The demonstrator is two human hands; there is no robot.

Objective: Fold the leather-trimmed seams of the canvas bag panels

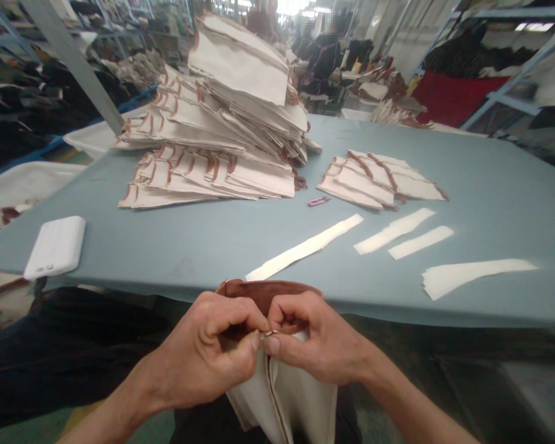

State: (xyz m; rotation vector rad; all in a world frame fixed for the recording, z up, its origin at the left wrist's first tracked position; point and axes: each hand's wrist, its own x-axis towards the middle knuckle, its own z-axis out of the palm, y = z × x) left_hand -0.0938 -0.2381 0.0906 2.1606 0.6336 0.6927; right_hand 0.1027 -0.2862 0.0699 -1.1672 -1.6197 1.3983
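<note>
A cream fabric piece (305, 394) with a brown band (282, 287) and a brown seam line hangs in front of me, just off the table's near edge. My left hand (213, 348) pinches it at the top of the seam between thumb and forefinger. Right beside it, my right hand (314, 339) pinches the same spot, fingertips nearly touching the left ones. A small light bit shows between the thumbs, too small to make out. Part of the brown band is hidden behind my fingers.
On the blue-green table (203, 240) stands a tall stack of cream pieces (240, 123), with a smaller pile (379, 179) to its right. Pink thread snips (318, 201), several pale strips (305, 246) and a white power bank (56, 246) lie nearer. White tubs (32, 179) stand at left.
</note>
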